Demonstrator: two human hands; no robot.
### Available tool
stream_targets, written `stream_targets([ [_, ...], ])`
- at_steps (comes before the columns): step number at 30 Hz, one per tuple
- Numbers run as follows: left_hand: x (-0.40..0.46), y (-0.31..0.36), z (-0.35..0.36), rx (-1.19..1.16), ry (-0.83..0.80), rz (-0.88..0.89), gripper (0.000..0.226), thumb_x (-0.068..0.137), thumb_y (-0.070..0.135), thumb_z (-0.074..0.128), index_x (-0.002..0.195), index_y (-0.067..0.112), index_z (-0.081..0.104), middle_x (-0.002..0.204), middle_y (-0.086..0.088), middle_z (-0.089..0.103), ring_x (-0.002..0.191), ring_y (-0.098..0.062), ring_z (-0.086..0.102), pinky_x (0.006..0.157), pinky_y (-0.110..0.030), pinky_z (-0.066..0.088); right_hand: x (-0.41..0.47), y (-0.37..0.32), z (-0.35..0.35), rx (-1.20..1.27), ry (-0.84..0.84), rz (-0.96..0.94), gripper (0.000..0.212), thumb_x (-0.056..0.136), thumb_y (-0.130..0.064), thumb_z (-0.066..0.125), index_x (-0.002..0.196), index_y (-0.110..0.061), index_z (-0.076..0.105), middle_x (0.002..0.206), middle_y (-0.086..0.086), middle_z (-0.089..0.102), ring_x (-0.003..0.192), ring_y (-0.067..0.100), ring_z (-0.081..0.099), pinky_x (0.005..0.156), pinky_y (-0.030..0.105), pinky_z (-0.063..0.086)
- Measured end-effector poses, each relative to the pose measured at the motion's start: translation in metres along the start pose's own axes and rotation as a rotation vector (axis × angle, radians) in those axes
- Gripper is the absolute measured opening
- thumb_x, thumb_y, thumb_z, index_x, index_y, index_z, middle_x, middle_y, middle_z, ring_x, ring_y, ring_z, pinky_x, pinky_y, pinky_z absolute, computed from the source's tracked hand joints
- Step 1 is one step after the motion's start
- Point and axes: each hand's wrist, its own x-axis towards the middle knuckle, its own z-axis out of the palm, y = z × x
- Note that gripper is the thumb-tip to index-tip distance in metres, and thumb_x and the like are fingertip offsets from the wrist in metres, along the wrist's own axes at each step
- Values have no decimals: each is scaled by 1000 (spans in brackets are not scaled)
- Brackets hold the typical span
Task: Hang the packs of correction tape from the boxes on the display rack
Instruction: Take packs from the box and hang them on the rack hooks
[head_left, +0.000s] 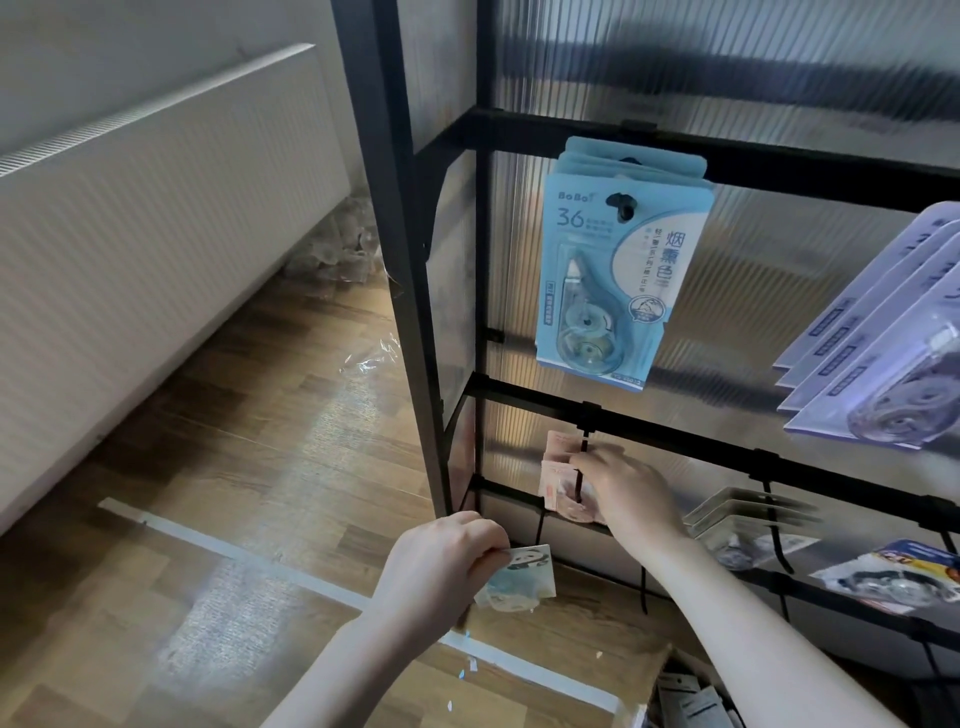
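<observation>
- Right hand (626, 486) down low at the display rack (727, 161), fingers pinching a pink pack (558, 480) by a black hook (583, 470), probably to slide it on.
- Left hand (447, 564) just below and to the left, gripping a blue pack with a panda picture (524, 577), likely kept ready for the next turn.
- Blue packs (618, 270) hanging in a bunch on the top hook, holes at the top so they dangle straight.
- Purple packs (878, 338) on the right, tipped and fanned out, cut off by the picture edge.
- Open box (665, 691) by the floor at the bottom, mostly cut off; hard to tell what sits inside.
- Pink pack partly hidden behind the right hand, so cannot tell if the hook is through its hole yet.
- Clear wrapping (371, 356) lying on the wooden floor (260, 415), blurry.
</observation>
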Motion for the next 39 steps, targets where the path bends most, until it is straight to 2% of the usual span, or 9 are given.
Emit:
stream_targets([
  [3,3,10,-10,-2,-13,27,23,93,39,46,97,26,65,94,11,62,82,-9,59,64,-21,43,-6,0,-5,-10,53,14,42,83,-9,61,124,-16,57,124,6,59,108,26,60,82,35,51],
  [8,11,33,-37,14,4,86,23,94,37,47,106,28,65,101,13,61,88,-6,57,58,-7,28,-34,5,-33,5,132,72,33,63,-6,82,93,-15,71,89,2,71,74,22,69,56,32,55],
  [12,20,60,-63,50,29,146,18,92,37,50,100,29,64,97,12,61,87,-9,58,64,-15,34,-68,9,-65,-23,166,116,33,58,-14,86,86,-23,72,76,-7,69,65,14,66,48,24,49],
  [16,22,95,-90,61,76,210,16,90,38,53,93,28,66,94,12,62,86,-9,60,67,-17,39,-108,13,-103,18,158,206,24,90,-22,57,112,-22,65,106,-2,67,94,22,64,72,33,50],
  [21,19,146,-118,87,101,238,19,90,42,51,93,27,64,95,13,62,90,-6,58,73,-19,42,-164,36,-155,34,218,285,19,88,-25,57,106,-29,63,100,-7,65,89,19,64,68,28,48],
  [26,16,194,-126,105,131,235,13,87,40,55,87,28,62,81,16,55,82,-5,57,62,-10,34,-215,87,-193,-102,365,299,12,52,-27,69,64,-30,66,54,-8,55,44,9,56,38,18,39],
  [29,10,227,-122,116,155,231,11,86,39,58,85,29,62,79,18,56,80,-4,57,63,-12,37,-249,112,-213,-80,333,316,12,68,-20,70,77,-26,69,68,-7,62,59,11,63,49,21,45],
  [33,-1,277,-108,111,172,205,11,85,38,60,84,28,65,69,24,47,79,-5,58,56,-8,32,-289,155,-214,-8,330,299,24,94,-22,44,111,-23,60,104,-1,63,97,22,60,78,33,46],
  [39,-7,341,-73,71,119,213,10,85,36,62,86,27,67,69,24,45,80,-7,58,57,-5,29,-337,206,-220,-26,323,343,25,97,-27,38,114,-30,55,110,-8,58,105,14,56,74,30,44],
])
